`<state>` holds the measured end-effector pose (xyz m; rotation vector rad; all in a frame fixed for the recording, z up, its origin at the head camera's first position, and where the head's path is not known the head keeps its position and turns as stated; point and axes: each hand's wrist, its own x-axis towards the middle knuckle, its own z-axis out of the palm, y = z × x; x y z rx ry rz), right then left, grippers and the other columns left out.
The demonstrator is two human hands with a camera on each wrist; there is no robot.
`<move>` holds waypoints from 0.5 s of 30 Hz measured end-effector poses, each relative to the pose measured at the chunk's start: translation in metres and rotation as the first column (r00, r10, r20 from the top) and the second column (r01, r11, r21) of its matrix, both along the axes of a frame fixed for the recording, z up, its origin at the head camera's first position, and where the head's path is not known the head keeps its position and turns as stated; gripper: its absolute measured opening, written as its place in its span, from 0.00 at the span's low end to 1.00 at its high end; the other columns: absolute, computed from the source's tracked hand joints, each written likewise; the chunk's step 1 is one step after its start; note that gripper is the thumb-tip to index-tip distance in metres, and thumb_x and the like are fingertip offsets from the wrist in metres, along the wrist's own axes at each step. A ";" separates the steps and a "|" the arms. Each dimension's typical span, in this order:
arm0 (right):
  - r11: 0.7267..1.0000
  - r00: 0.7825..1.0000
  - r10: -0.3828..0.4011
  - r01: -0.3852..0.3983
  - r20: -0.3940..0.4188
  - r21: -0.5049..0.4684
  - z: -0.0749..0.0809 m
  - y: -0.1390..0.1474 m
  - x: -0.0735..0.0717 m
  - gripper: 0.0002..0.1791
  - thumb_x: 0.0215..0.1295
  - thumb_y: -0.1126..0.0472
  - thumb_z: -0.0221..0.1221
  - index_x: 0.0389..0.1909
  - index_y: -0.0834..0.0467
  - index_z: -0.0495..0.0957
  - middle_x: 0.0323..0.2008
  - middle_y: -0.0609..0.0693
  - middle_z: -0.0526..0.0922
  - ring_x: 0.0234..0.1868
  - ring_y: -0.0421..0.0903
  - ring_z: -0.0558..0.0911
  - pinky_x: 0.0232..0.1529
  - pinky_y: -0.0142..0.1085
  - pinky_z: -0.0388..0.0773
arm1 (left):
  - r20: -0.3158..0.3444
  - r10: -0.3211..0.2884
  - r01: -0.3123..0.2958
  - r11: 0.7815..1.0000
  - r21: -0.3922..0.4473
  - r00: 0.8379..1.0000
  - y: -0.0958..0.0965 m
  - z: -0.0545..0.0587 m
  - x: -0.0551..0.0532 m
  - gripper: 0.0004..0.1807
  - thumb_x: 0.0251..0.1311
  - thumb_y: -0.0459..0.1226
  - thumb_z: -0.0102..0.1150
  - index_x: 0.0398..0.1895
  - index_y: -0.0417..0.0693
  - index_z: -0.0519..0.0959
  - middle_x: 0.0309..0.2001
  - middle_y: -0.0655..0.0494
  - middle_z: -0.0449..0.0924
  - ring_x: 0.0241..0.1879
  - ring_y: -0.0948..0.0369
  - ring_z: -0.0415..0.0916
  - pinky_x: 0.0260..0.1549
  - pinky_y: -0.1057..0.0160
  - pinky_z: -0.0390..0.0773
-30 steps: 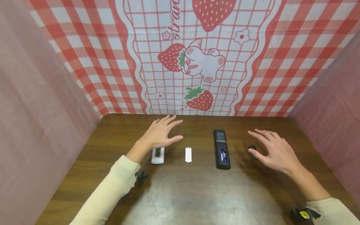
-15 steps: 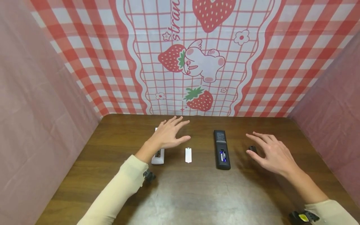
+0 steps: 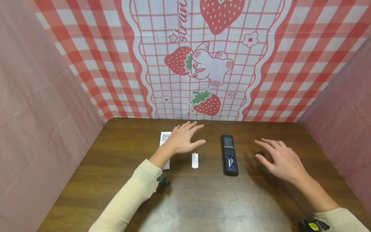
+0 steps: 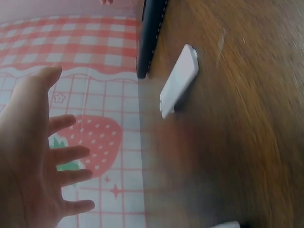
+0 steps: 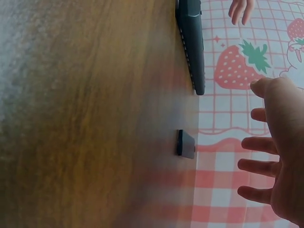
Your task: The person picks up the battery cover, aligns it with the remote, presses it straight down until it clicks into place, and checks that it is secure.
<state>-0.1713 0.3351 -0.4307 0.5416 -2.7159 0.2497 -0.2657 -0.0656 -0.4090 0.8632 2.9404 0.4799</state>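
Fingers spread, my left hand (image 3: pixel 183 138) hovers above the table between a white remote control (image 3: pixel 165 137) and a small white battery cover (image 3: pixel 195 160). The hand and wrist hide the middle of that remote. A black remote control (image 3: pixel 228 146) lies back up, its compartment uncovered with blue-and-silver batteries (image 3: pixel 230 161) inside. To its right hovers my right hand (image 3: pixel 282 159), fingers extended and holding nothing. Beneath its thumb is a small black battery cover (image 5: pixel 186 144), partly hidden in the head view and apart from the hand in the right wrist view.
The brown wooden table (image 3: pixel 203 199) ends at the back against a strawberry-print checked cloth (image 3: pixel 214 64). Pink curtains (image 3: pixel 43 112) hang on both sides. A dark device is strapped at each wrist.
My left hand has moved right, from over the white remote toward the white battery cover, uncovering the remote's far end. My right hand has barely shifted. The objects stay where they were.
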 end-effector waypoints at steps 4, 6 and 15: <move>1.000 1.000 0.006 -0.006 -0.010 0.002 0.001 0.000 -0.001 0.33 0.71 0.50 0.74 0.75 0.52 0.81 0.70 0.64 0.84 0.64 0.68 0.82 0.45 0.68 0.86 | 0.006 -0.007 0.007 1.000 0.010 1.000 0.009 0.000 0.000 0.44 0.78 0.70 0.48 0.91 0.65 0.61 0.93 0.50 0.56 0.92 0.41 0.55 0.87 0.24 0.61; 1.000 1.000 0.006 -0.006 -0.015 0.000 0.000 -0.001 -0.001 0.32 0.71 0.52 0.74 0.74 0.52 0.81 0.70 0.64 0.85 0.63 0.68 0.82 0.44 0.67 0.86 | 0.013 -0.005 0.005 1.000 0.014 1.000 0.012 0.000 -0.001 0.44 0.78 0.70 0.48 0.91 0.66 0.62 0.93 0.50 0.56 0.92 0.41 0.55 0.87 0.24 0.61; 1.000 1.000 -0.011 0.011 -0.008 -0.003 0.000 -0.002 -0.004 0.31 0.71 0.57 0.73 0.74 0.54 0.82 0.66 0.65 0.87 0.63 0.69 0.83 0.46 0.68 0.86 | 0.035 0.009 -0.010 1.000 0.021 0.999 0.026 -0.002 -0.002 0.44 0.78 0.70 0.49 0.91 0.67 0.62 0.93 0.51 0.57 0.91 0.42 0.56 0.87 0.24 0.61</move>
